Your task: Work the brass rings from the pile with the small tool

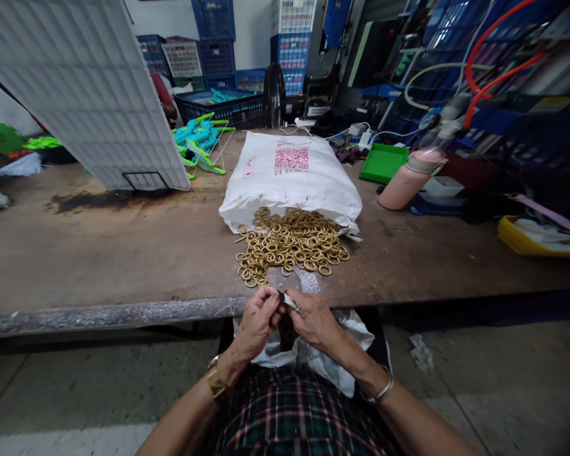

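My left hand (260,316) is closed in a pinch at the table's front edge, its fingertips against a small dark piece that I cannot make out. My right hand (312,318) is wrapped round a small pale, flat blade-like tool (291,302), whose tip meets the left fingertips. Just beyond both hands lies a heap of brass-coloured rings (297,244), spilling from the mouth of a white woven sack (289,171) with red print. Below the hands, an open white bag (356,329) rests on my lap, with dark brown bits (287,335) in its opening.
On the left stands a tall white ribbed panel (99,95), with turquoise and green plastic parts (202,142) beside it. To the right are a green tray (384,163), a pink bottle (408,180) and a yellow tray (541,240). Stacked crates (216,44) stand behind the table.
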### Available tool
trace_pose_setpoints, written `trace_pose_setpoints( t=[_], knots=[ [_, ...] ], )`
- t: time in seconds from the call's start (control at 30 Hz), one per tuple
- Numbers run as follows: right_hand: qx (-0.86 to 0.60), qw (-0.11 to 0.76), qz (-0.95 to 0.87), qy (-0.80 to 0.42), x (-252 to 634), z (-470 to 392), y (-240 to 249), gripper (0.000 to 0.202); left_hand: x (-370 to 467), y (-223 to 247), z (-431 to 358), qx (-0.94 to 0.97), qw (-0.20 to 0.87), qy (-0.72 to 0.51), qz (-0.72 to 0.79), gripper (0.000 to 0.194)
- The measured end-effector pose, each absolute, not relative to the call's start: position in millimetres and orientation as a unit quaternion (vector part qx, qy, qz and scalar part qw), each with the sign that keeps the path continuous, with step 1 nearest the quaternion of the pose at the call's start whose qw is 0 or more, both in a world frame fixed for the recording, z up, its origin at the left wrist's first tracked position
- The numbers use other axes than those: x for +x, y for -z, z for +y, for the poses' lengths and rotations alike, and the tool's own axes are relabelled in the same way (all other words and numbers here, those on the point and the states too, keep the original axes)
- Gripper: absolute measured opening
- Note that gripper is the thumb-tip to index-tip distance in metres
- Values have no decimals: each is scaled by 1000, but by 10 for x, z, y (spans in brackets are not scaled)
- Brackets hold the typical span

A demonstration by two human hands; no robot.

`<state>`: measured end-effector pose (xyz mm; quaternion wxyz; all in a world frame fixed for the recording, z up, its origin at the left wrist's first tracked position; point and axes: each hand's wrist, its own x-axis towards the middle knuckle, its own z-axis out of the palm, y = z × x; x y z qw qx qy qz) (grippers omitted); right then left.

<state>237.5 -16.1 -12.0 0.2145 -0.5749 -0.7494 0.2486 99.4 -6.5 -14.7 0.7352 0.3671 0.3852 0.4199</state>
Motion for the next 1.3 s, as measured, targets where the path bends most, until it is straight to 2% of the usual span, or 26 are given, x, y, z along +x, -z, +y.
trace_pose_setpoints(
  t=[0.3, 0.4, 0.53, 0.7, 0.83, 0.97, 1.03, 1.3],
  knots=[
    [-606, 106, -766, -187, 2400, -120, 130, 18, 957, 104, -120, 448, 670, -421, 416, 31],
    [-644, 78, -744, -164, 2461, -32, 173, 19, 961, -2, -203, 447, 705, -397, 382, 30],
    [-689, 97, -707, -125, 2468, 131, 171, 19, 989, -64, -245, 362, 779, -381, 341, 32],
    [-741, 156, -648, -84, 2423, 371, 193, 19, 975, 56, -201, 278, 802, -392, 354, 31],
    [-762, 126, -631, -70, 2412, 499, 237, 23, 938, 92, -181, 260, 802, -403, 356, 26],
    [-766, 81, -634, -68, 2411, 534, 230, 19, 910, 78, -148, 188, 831, -385, 356, 35],
    [-764, 73, -637, -68, 2421, 532, 219, 19, 903, 97, -126, 156, 846, -377, 343, 32],
    [-761, 124, -629, -95, 2516, 435, 235, 20, 997, 132, -34, 156, 829, -405, 352, 25]
  ],
)
